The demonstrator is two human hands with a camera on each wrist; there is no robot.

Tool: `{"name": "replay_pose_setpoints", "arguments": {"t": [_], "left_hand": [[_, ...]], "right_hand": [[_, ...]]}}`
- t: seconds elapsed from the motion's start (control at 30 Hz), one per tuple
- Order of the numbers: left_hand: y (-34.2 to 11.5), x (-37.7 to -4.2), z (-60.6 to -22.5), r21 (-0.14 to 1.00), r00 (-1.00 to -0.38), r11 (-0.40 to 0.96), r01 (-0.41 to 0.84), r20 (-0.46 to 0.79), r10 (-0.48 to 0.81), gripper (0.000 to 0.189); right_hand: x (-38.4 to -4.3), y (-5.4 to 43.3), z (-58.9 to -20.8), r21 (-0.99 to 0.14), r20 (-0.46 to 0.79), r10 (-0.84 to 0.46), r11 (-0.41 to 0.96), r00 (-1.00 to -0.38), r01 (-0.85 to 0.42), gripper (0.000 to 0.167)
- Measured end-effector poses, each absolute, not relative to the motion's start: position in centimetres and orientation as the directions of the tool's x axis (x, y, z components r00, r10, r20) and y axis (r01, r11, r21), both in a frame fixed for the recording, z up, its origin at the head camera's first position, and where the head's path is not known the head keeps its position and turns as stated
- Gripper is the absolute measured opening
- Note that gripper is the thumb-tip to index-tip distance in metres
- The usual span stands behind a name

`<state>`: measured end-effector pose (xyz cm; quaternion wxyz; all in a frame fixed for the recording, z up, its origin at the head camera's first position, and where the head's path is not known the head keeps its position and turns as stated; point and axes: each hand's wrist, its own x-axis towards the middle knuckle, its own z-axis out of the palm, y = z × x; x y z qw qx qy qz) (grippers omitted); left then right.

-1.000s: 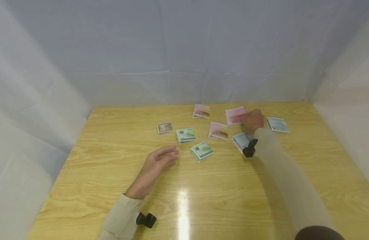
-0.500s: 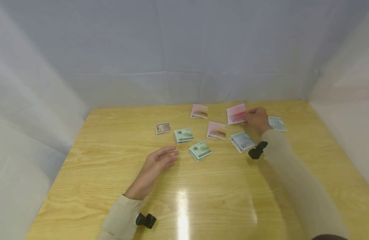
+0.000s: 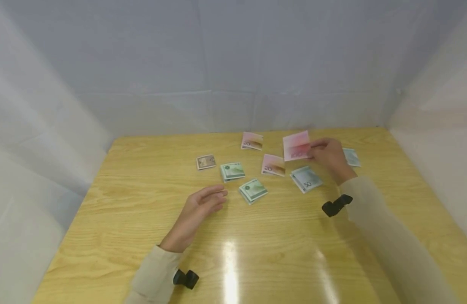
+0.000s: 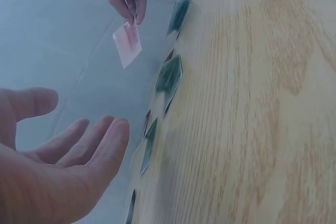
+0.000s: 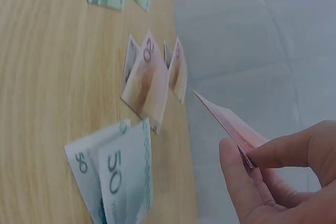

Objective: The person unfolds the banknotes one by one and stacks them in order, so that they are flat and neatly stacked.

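Note:
Between thumb and fingers, my right hand (image 3: 330,156) pinches a folded pink 100 banknote (image 3: 297,146) by its right edge, raised off the table. In the right wrist view that pink banknote (image 5: 231,124) appears nearly edge-on. My left hand (image 3: 197,211) is held over the table with relaxed fingers and nothing in it. A folded green banknote (image 3: 253,191) lies nearest to it, with another green banknote (image 3: 233,171) just behind. Below the right hand lies a folded 50 banknote (image 3: 306,179); a second 50 banknote (image 3: 352,157) is partly hidden by that hand.
Two folded 20 banknotes, a front one (image 3: 273,164) and a rear one (image 3: 252,140), lie mid-table. A small brown banknote (image 3: 206,162) is at the left. The wooden table (image 3: 142,228) ends at a pale cloth backdrop (image 3: 161,109).
My right hand has lifted the pink banknote off the table and drawn slightly back and to the right, uncovering the nearer 50 banknote. The left hand stays almost still.

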<state>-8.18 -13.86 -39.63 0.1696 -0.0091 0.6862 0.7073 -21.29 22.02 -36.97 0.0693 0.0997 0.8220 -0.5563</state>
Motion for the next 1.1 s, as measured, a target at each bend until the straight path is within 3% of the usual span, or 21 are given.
{"name": "replay_pose_setpoints", "arguments": {"t": [0.33,0.5,0.67,1.1], "left_hand": [[-13.3,-8.2,-39.9,0.97,-0.943,-0.015,-0.243,-0.232,0.237,0.049],[-13.0,-8.0,-40.1,0.972,-0.945,-0.001,-0.236,-0.23,0.234,0.05],[-12.5,-7.9,-40.4,0.97,-0.947,0.031,-0.24,-0.241,0.214,0.051],[-11.0,-8.0,-40.6,0.967,-0.941,-0.016,-0.254,-0.243,0.234,0.051]], "right_hand": [[-17.9,20.6,-36.6,-0.908,-0.26,-0.007,0.342,-0.966,0.242,0.033],[-16.2,19.7,-37.0,-0.942,-0.258,-0.076,0.241,-0.963,0.233,0.03],[-14.6,18.8,-37.6,-0.949,-0.253,-0.119,0.225,-0.96,0.222,0.029],[-12.4,16.4,-38.1,-0.958,-0.268,-0.208,0.164,-0.941,0.236,0.026]]}}
